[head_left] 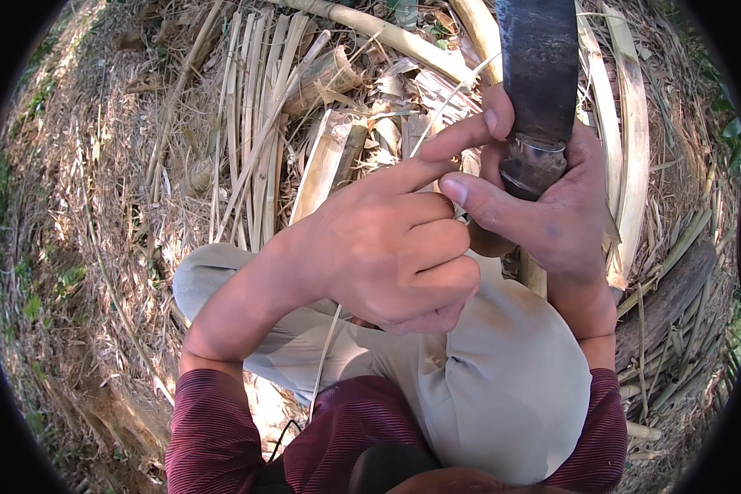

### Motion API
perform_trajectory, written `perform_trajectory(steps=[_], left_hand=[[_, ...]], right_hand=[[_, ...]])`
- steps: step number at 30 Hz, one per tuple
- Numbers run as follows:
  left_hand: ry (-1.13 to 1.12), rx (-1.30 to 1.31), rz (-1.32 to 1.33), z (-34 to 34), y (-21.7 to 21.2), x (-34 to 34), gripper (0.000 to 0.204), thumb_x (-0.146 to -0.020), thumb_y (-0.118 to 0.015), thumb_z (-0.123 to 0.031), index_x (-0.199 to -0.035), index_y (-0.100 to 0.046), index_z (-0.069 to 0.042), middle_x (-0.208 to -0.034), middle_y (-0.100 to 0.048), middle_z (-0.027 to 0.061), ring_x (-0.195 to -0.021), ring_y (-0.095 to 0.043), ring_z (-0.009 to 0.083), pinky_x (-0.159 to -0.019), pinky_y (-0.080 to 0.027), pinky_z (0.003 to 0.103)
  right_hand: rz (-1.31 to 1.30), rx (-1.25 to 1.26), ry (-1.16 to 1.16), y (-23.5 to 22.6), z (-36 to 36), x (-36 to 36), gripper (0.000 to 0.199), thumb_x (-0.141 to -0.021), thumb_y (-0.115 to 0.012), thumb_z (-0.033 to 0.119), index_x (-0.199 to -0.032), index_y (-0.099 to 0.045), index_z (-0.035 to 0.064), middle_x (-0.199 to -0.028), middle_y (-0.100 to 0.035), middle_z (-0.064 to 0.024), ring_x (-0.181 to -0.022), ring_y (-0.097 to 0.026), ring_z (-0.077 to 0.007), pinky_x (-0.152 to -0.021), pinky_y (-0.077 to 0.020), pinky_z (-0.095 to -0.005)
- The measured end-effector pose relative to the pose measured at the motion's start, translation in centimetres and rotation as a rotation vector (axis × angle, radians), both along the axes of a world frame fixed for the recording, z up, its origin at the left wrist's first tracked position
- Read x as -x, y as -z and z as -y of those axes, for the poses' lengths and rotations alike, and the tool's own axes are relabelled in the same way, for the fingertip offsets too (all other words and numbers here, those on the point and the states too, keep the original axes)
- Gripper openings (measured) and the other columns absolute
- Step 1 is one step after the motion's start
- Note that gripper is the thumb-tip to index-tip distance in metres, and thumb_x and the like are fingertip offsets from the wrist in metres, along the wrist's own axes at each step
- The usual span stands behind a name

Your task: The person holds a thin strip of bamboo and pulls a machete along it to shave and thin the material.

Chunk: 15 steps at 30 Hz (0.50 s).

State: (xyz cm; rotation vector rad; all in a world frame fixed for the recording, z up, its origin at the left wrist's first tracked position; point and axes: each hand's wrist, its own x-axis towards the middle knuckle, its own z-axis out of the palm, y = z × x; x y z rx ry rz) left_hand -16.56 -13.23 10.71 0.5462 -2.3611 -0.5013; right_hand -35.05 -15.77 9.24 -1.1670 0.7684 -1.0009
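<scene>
My right hand [556, 218] is wrapped round the handle end of a big knife [538, 70]. Its broad dark blade points away from me and runs out of the top of the view; a metal collar shows where the blade meets the handle. My left hand [399, 247] is beside it, curled with its index finger stretched to the blade's left edge. A thin pale strip [324, 356], apparently split bamboo, passes through the left hand: one end rises toward the blade, the other trails down across my lap. The hand hides the strip's middle.
Long thin strips [259, 123] lie bundled beyond my left knee. Nearby are a split bamboo piece [314, 177], a long pole [387, 34] and pale split lengths [634, 156] at right. A dark log [675, 284] lies among stalks. Dry shavings cover the ground.
</scene>
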Motion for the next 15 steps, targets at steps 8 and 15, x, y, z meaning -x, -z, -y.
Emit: perform_trajectory(steps=[8, 15], left_hand=[[0.0, -0.033, 0.154, 0.0, -1.0, -0.3, 0.026, -0.072, -0.066, -0.01, -0.058, -0.044, -0.008, -0.06, -0.041, 0.0013, -0.053, -0.047, 0.0208, -0.056, -0.044, 0.034], [0.001, 0.003, 0.166, 0.3, -0.8, -0.5, 0.028, -0.058, -0.071, -0.021, -0.061, -0.046, -0.009, -0.055, -0.04, 0.0013, -0.051, -0.051, 0.0192, -0.061, -0.047, 0.034]], right_hand=[[0.026, 0.019, 0.028, 1.0, 0.0, -0.7, 0.037, -0.078, -0.076, -0.007, -0.106, -0.053, 0.0022, -0.093, -0.073, -0.0143, -0.059, -0.045, 0.0036, -0.053, -0.0364, -0.0131], [0.009, 0.086, -0.022, 1.0, 0.3, -0.8, 0.039, -0.078, -0.076, -0.008, -0.108, -0.053, 0.0023, -0.093, -0.072, -0.0133, -0.058, -0.048, 0.0039, -0.053, -0.0386, -0.0127]])
